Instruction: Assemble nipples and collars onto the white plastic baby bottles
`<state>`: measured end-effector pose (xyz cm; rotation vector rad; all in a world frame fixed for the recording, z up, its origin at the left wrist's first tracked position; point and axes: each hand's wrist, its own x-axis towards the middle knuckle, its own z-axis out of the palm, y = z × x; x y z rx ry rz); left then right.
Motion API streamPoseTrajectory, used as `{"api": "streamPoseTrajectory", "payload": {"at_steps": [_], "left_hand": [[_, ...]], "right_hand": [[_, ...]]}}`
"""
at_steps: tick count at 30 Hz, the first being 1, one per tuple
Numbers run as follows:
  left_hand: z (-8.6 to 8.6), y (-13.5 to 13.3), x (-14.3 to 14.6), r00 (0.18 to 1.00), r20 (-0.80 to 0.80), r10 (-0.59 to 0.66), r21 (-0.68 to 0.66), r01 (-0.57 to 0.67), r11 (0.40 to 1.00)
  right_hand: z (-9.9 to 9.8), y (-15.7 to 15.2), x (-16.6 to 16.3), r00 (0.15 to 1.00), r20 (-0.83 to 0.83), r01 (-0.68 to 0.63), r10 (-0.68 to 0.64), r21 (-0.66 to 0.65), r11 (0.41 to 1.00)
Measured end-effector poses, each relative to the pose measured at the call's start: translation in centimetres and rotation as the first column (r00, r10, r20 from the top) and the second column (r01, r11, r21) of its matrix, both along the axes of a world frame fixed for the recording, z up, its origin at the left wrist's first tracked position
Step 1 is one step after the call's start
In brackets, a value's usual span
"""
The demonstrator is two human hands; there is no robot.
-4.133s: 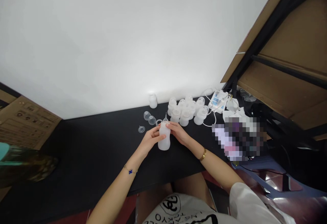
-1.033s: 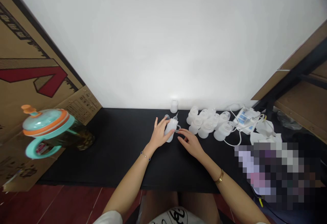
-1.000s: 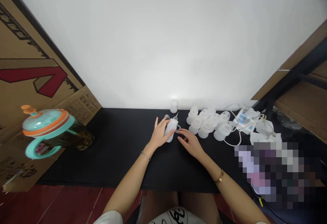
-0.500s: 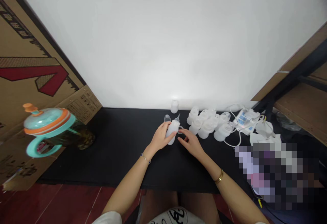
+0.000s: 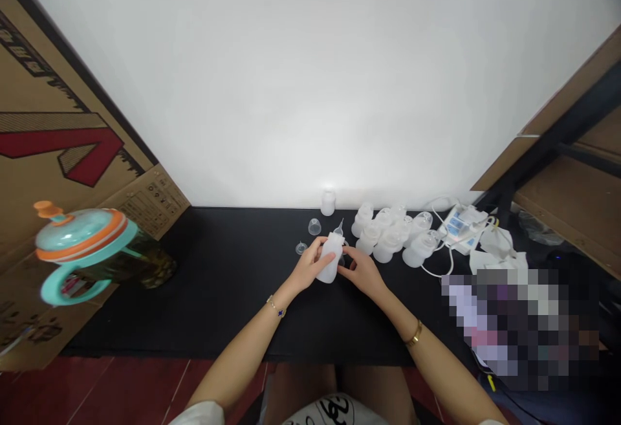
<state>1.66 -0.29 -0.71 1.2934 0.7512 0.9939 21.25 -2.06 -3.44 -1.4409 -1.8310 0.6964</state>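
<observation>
My left hand is wrapped round a frosted white baby bottle, which leans slightly to the right with its neck upward. A clear pointed spout shows just beyond the neck; whether it touches the bottle I cannot tell. My right hand is close against the bottle's right side, its thumb and index finger curled together around something small and clear that is mostly hidden. Beyond my left fingers are a clear dome cap and a small clear nipple-like part. Another white bottle stands by the wall.
Several capped white bottles stand grouped on the right of the black table. Past them are a white device with cables and crumpled white paper. A large teal-lidded jug and cardboard are at the left.
The bottle in my left hand has come slightly nearer me and stands more upright. My right fingers have closed in on its side. The small clear part at the left has come into sight.
</observation>
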Motion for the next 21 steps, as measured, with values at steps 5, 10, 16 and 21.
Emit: {"api": "streamPoseTrajectory", "payload": {"at_steps": [5, 10, 16, 21], "left_hand": [[0.5, 0.6, 0.1, 0.979, 0.170, 0.113, -0.114, -0.094, 0.989], [0.9, 1.1, -0.4, 0.941, 0.295, 0.166, -0.237, -0.096, 0.967], [0.1, 1.4, -0.5, 0.897, 0.392, 0.206, -0.348, -0.063, 0.936], [-0.2, 1.3, 0.1, 0.895, 0.399, 0.200, -0.366, -0.044, 0.930]], "right_hand": [[1.2, -0.1, -0.1, 0.969, -0.231, 0.056, -0.085, -0.130, 0.990], [2.7, -0.3, 0.1, 0.779, -0.606, -0.089, -0.163, -0.363, 0.927], [2.8, -0.3, 0.4, 0.640, -0.753, -0.287, -0.151, -0.417, 0.862], [2.3, 0.1, 0.7, 0.641, -0.745, -0.256, -0.184, -0.434, 0.864]]}}
